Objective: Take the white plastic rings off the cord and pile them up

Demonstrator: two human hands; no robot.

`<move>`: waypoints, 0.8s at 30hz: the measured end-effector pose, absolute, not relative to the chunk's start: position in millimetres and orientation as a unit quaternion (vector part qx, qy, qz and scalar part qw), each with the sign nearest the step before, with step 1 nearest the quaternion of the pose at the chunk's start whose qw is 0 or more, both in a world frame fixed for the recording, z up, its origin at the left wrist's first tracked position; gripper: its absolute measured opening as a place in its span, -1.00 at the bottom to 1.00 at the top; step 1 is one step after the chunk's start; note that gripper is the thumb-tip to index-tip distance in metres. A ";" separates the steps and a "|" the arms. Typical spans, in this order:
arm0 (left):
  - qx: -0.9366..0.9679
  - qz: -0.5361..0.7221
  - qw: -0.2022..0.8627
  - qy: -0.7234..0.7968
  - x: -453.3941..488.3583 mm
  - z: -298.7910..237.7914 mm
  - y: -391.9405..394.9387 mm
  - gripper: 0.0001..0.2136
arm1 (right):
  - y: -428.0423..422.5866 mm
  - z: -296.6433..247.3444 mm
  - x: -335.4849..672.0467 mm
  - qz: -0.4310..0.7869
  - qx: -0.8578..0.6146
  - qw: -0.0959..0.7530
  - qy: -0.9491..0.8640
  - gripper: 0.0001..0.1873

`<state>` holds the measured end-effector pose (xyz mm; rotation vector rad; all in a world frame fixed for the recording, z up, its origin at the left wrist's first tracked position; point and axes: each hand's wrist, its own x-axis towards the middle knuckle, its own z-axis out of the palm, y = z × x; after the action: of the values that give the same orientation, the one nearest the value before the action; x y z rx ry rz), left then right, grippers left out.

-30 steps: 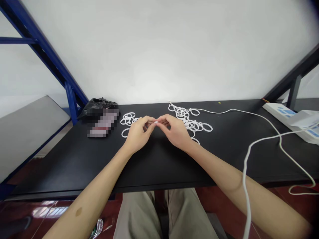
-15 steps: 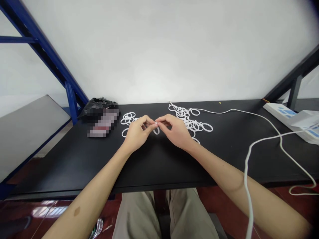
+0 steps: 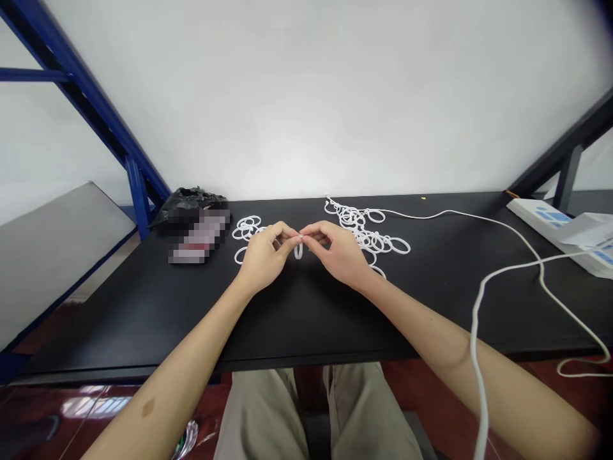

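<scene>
My left hand (image 3: 268, 250) and my right hand (image 3: 334, 248) meet fingertip to fingertip above the black table (image 3: 297, 319). Between them they pinch a small white ring (image 3: 298, 251), which hangs just below the fingertips; the exact spot where it is held is partly covered by the fingers. Left of my left hand lie several loose white rings (image 3: 246, 229). Beside and behind my right hand, a pile of white rings (image 3: 371, 239) spreads over the tabletop, some partly hidden by that hand.
A black plastic bag (image 3: 191, 198) and a blurred-out item (image 3: 198, 239) lie at the left. A white cord (image 3: 479, 300) crosses over my right forearm. White packaging with blue print (image 3: 550, 216) is at the right. Blue frame bars (image 3: 103, 108) rise at the left.
The pinched ring has turned, so it now shows narrower and more edge-on. Both hands stay almost in place.
</scene>
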<state>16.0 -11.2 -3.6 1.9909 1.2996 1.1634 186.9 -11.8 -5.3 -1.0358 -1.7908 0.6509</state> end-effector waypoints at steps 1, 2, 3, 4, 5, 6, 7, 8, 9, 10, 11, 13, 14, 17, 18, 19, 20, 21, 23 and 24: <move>0.729 0.427 0.244 0.476 16.2 -3.2 -11.3 -0.86 | -12.0 -5.0 186.6 0.270 -0.426 0.467 -0.726 -0.89; 0.729 0.427 0.244 0.476 16.4 -2.9 -11.4 -0.86 | -12.2 -4.7 186.4 0.274 -0.429 0.467 -0.723 -0.89; 0.730 0.427 0.244 0.476 16.5 -2.7 -11.4 -0.86 | -12.4 -4.7 186.2 0.275 -0.432 0.466 -0.722 -0.89; 0.730 0.426 0.243 0.476 16.6 -2.8 -11.3 -0.86 | -12.5 -4.9 186.1 0.275 -0.432 0.466 -0.722 -0.89; 0.730 0.425 0.243 0.477 16.6 -2.9 -11.1 -0.87 | -12.5 -5.3 186.0 0.274 -0.432 0.466 -0.722 -0.89; 0.730 0.425 0.242 0.478 16.5 -3.2 -10.9 -0.87 | -12.5 -5.9 186.0 0.271 -0.430 0.467 -0.724 -0.89; 0.730 0.425 0.241 0.478 16.3 -3.6 -10.7 -0.88 | -12.6 -6.5 186.0 0.269 -0.428 0.468 -0.725 -0.89; 0.730 0.425 0.240 0.479 16.0 -4.1 -10.6 -0.88 | -12.7 -7.1 186.1 0.269 -0.426 0.468 -0.726 -0.89; 0.730 0.425 0.238 0.479 15.4 -4.6 -10.5 -0.89 | -13.0 -7.6 186.2 0.269 -0.424 0.468 -0.728 -0.89; 0.731 0.425 0.236 0.479 14.8 -5.1 -10.5 -0.89 | -13.4 -8.0 186.3 0.269 -0.423 0.468 -0.728 -0.90; 0.733 0.424 0.234 0.478 14.1 -5.6 -10.6 -0.89 | -13.9 -8.2 186.4 0.270 -0.423 0.467 -0.728 -0.90; 0.738 0.419 0.233 0.475 12.8 -6.3 -11.0 -0.88 | -15.1 -8.1 186.6 0.272 -0.423 0.463 -0.730 -0.91; 0.740 0.417 0.233 0.474 12.3 -6.5 -11.2 -0.88 | -15.6 -8.0 186.6 0.272 -0.423 0.462 -0.731 -0.91; 0.740 0.414 0.240 0.472 11.7 -7.3 -11.4 -0.88 | -15.9 -8.4 186.5 0.278 -0.422 0.460 -0.730 -0.91; 0.738 0.415 0.244 0.473 11.8 -7.5 -11.2 -0.88 | -15.5 -8.8 186.5 0.280 -0.422 0.461 -0.729 -0.91; 0.737 0.415 0.248 0.473 12.0 -7.7 -10.9 -0.88 | -14.9 -9.2 186.5 0.283 -0.423 0.462 -0.726 -0.90; 0.736 0.416 0.251 0.472 12.3 -7.9 -10.6 -0.88 | -14.2 -9.7 186.5 0.285 -0.423 0.465 -0.724 -0.90; 0.737 0.416 0.251 0.470 12.5 -8.1 -10.3 -0.88 | -13.5 -10.0 186.5 0.287 -0.424 0.468 -0.720 -0.89; 0.742 0.420 0.243 0.463 13.1 -8.1 -9.7 -0.86 | -12.4 -9.7 186.5 0.292 -0.423 0.474 -0.715 -0.89; 0.744 0.423 0.235 0.460 13.4 -7.9 -9.6 -0.86 | -12.0 -9.2 186.6 0.294 -0.422 0.477 -0.712 -0.89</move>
<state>13.4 -9.6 -7.9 2.0412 1.2628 1.1607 186.6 -12.0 -9.2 -1.0321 -1.7405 0.7190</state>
